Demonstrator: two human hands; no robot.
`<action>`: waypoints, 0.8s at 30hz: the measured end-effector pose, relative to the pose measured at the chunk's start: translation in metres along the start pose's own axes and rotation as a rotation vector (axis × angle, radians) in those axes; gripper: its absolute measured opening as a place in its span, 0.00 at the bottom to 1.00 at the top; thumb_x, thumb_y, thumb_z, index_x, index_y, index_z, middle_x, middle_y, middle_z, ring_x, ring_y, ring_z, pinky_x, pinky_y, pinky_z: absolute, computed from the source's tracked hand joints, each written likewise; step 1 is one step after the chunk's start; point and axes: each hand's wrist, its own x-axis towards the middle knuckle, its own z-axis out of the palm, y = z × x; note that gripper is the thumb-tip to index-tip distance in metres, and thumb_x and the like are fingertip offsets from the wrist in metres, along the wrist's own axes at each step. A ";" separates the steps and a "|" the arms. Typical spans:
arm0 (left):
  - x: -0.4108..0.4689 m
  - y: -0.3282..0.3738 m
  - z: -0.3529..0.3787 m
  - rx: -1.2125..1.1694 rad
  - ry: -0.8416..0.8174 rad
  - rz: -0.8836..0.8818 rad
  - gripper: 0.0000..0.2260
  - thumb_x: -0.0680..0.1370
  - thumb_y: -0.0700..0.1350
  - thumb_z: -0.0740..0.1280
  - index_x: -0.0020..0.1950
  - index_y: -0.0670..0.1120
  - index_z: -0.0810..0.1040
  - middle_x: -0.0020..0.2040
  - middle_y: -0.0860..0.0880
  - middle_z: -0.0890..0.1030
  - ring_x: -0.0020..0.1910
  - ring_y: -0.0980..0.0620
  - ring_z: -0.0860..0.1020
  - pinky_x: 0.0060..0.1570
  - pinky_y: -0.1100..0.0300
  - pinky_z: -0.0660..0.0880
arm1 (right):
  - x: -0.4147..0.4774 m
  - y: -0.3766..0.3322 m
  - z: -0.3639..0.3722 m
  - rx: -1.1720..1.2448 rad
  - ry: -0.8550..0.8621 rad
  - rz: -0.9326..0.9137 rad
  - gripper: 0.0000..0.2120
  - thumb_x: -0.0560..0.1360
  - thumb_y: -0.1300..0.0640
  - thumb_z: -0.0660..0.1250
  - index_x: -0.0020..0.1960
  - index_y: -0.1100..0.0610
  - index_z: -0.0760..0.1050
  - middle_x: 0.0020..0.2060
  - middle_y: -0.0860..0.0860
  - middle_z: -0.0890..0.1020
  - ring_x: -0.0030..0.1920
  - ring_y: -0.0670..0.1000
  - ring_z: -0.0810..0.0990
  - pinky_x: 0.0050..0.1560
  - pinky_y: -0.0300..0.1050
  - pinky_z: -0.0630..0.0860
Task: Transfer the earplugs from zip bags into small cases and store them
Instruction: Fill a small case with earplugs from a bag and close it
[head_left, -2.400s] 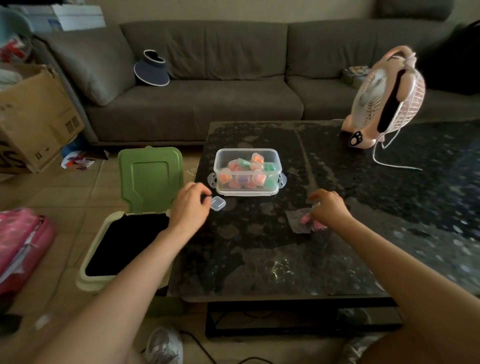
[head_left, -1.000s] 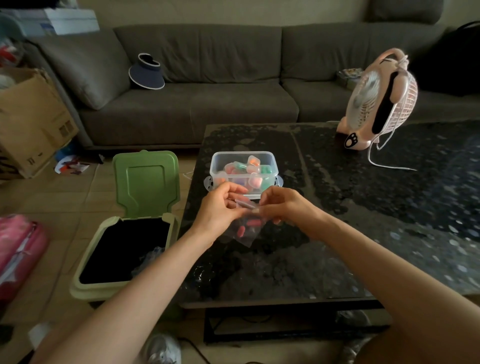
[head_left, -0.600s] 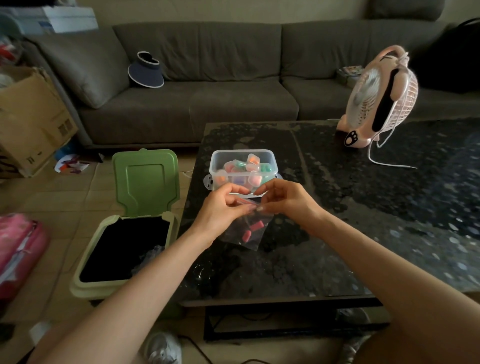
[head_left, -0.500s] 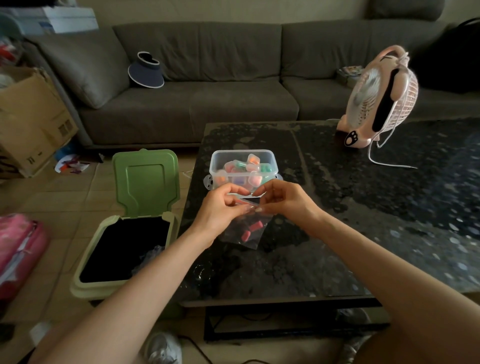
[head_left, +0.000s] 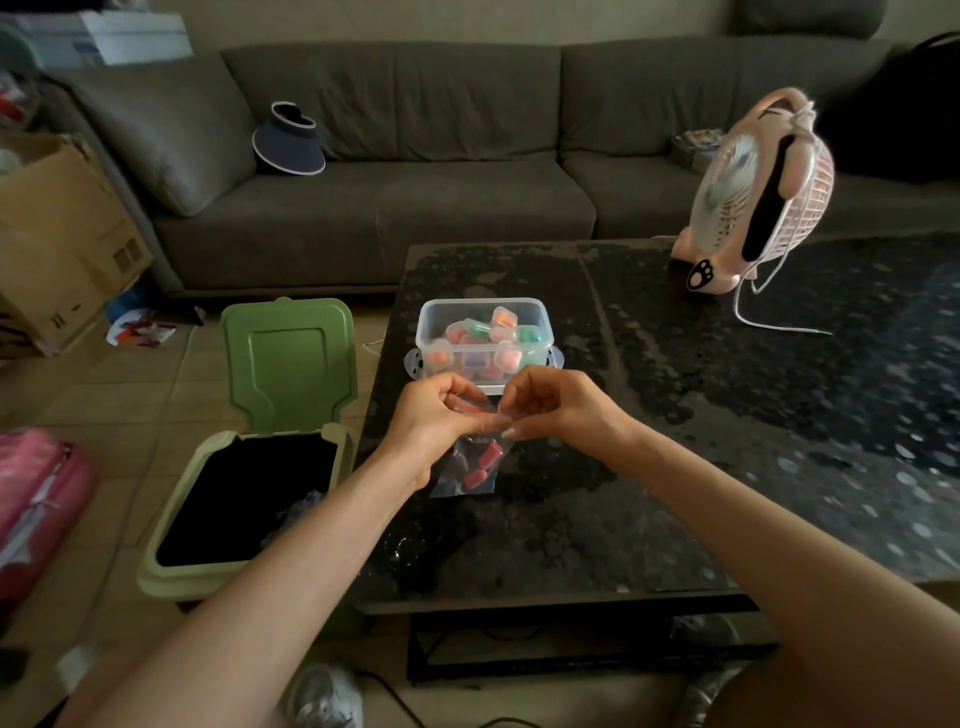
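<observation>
Head cam view, looking down at both hands meeting over the near-left part of a dark speckled stone-look coffee table (head_left: 675, 441). Left hand (head_left: 436, 415) and right hand (head_left: 550, 405) both have their fingers curled in, pinching the top edge of a small clear plastic zip bag (head_left: 467, 480) from either side, so the bag hangs down between them just above the tabletop. You can see a couple of pink-red foam earplugs (head_left: 482, 464) sitting low in the bag. Honestly can't tell if the seal is open or closed, the fingers cover it. Right behind the hands is a clear rectangular plastic storage box (head_left: 483, 302) with no lid on, full of little pastel plastic cases (head_left: 508, 357) in orange, pink and green. On the floor beside the table's left edge there's a pale green rubbish bin (head_left: 171, 571), dark inside, with its darker green lid (head_left: 288, 358) flipped up. Far side of the table has a pink desk fan (head_left: 753, 192) with a paw print on the base and a white cord trailing off. Behind all that is a grey fabric sofa (head_left: 415, 218) with a navy sun visor (head_left: 290, 139) on it, plus a brown cardboard box (head_left: 57, 234) off to the left.
</observation>
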 end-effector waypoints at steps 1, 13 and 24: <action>-0.001 0.000 0.000 0.005 0.005 0.004 0.14 0.65 0.41 0.78 0.46 0.44 0.77 0.36 0.51 0.78 0.40 0.53 0.77 0.42 0.60 0.72 | 0.000 0.000 0.000 -0.011 0.007 -0.003 0.11 0.67 0.70 0.73 0.45 0.60 0.75 0.39 0.53 0.82 0.39 0.44 0.81 0.43 0.35 0.78; 0.001 -0.003 0.001 -0.011 -0.006 0.014 0.11 0.66 0.41 0.77 0.44 0.45 0.78 0.40 0.49 0.80 0.46 0.51 0.78 0.49 0.55 0.75 | 0.001 0.008 0.001 -0.188 0.029 0.018 0.06 0.68 0.61 0.75 0.42 0.55 0.79 0.38 0.49 0.82 0.39 0.46 0.80 0.44 0.39 0.78; 0.006 -0.004 -0.013 0.135 -0.233 0.312 0.05 0.72 0.41 0.72 0.43 0.47 0.77 0.45 0.50 0.79 0.46 0.50 0.81 0.46 0.57 0.77 | -0.001 -0.002 -0.005 -0.073 0.023 0.109 0.05 0.69 0.60 0.74 0.44 0.61 0.83 0.37 0.50 0.83 0.37 0.41 0.79 0.41 0.32 0.76</action>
